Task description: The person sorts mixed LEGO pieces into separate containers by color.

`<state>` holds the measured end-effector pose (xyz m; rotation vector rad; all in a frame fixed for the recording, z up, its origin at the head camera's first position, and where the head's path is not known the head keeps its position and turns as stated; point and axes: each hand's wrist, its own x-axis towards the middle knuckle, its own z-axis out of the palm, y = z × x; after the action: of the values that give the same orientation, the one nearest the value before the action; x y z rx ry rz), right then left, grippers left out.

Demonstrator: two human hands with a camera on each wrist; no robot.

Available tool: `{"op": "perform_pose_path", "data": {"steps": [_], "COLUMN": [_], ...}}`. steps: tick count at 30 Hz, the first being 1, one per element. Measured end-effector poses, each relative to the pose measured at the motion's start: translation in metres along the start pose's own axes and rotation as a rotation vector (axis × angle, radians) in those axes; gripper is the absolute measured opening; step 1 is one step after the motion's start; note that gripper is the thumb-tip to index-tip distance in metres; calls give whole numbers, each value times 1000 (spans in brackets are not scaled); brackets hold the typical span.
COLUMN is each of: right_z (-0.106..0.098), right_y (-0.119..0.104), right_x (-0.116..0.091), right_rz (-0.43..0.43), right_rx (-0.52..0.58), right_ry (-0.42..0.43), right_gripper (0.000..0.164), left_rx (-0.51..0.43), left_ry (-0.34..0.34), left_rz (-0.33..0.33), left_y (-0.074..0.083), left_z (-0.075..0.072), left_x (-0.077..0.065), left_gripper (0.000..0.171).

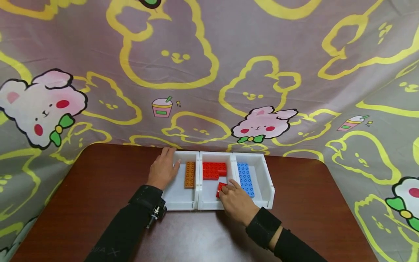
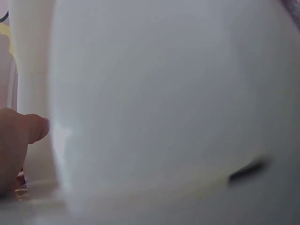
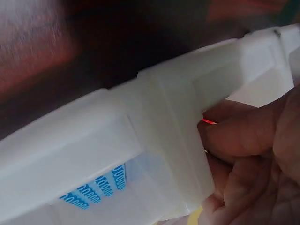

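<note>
Three white compartments stand side by side, their rim [image 1: 198, 182] showing between left and middle. My left hand [image 1: 162, 169] rests at the left wall with fingers stretched toward the back corner and thumb over the inside; the left wrist view shows the thumb [image 2: 35, 129] against a white wall [image 2: 140, 93]. In the middle compartment my right hand [image 1: 239, 202] pinches a small red toy brick [image 1: 220, 188] near the front wall. Only a red sliver [image 3: 208, 122] of it shows in the right wrist view. Behind it, red bricks [image 1: 211, 170] lie against the middle compartment's back left.
An orange studded brick [image 1: 190, 175] lies in the left compartment, along its right wall. Blue bricks [image 1: 245, 179] line the left side of the right compartment. The brown table [image 1: 304, 203] reaches back to a patterned cloth [image 1: 203, 102] hanging behind and beside it.
</note>
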<state>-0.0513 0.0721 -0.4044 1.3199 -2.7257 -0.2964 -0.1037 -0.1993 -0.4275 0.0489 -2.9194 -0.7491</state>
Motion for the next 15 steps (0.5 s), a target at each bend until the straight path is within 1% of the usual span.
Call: {"op": "perform_pose_path", "data": {"steps": [3, 6, 8, 11, 13, 15], "right_z": [3, 3, 2, -1, -4, -8], "right_y": [6, 13, 17, 22, 24, 25], "right_x": [5, 11, 13, 15, 17, 20], "right_rz": [16, 30, 37, 52, 61, 67], "right_rx": [-45, -47, -19, 51, 90, 98], "right_ry": [7, -18, -45, -82, -91, -97], "right_gripper": [31, 29, 26, 22, 16, 12], "left_rx": [-4, -2, -1, -1, -2, 2], "left_ry": [1, 8, 10, 16, 25, 33], "left_rz": [-6, -8, -6, 1, 7, 12], "left_y": [-1, -2, -2, -2, -1, -2], "left_z": [1, 1, 1, 2, 3, 3], "left_x": [0, 0, 0, 0, 0, 0], "left_gripper": [55, 55, 54, 54, 54, 53]}}
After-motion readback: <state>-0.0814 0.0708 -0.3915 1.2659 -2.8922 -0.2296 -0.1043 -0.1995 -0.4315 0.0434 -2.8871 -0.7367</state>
